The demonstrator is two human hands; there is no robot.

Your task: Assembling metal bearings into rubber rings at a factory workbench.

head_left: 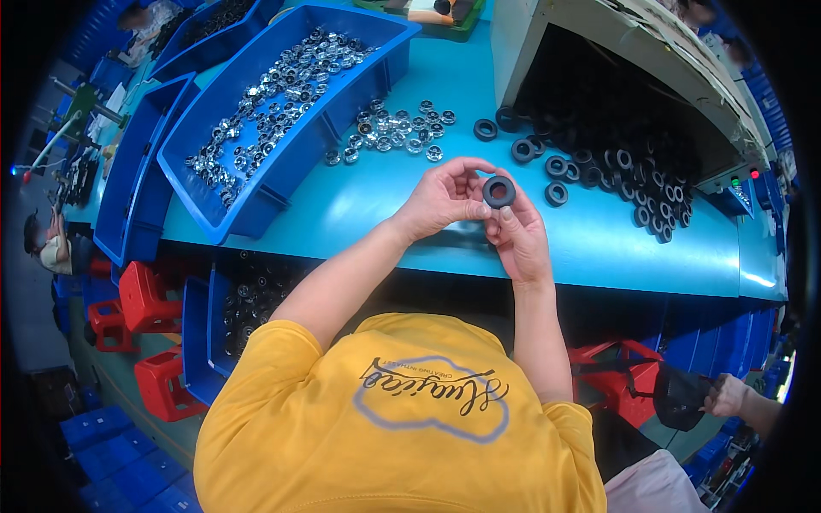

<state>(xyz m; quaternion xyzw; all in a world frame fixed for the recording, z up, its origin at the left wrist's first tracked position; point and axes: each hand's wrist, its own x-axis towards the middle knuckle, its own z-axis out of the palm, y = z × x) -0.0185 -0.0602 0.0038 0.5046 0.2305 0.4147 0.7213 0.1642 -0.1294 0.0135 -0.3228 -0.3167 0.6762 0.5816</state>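
I see through the head camera a large blue plastic bin [286, 175] holding shiny silver round pieces [295, 90], and a black rubber-like ring [487, 192] pinched between left hand [436, 201] and right hand [523, 235] fingertips above the turquoise tabletop [616, 244].

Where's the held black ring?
Head view, just right of centre: black ring between left hand and right hand, left of the loose ring pile.

Three red stools [164, 389] on the floor at left, blue crates [111, 453] lower left (rim blurs them). Green machine [81, 107] far left, co-worker in pale top [58, 248] below it. Right: another person's hand [729, 396] at a black bag-like item [678, 400], red stool [626, 392] just beside.
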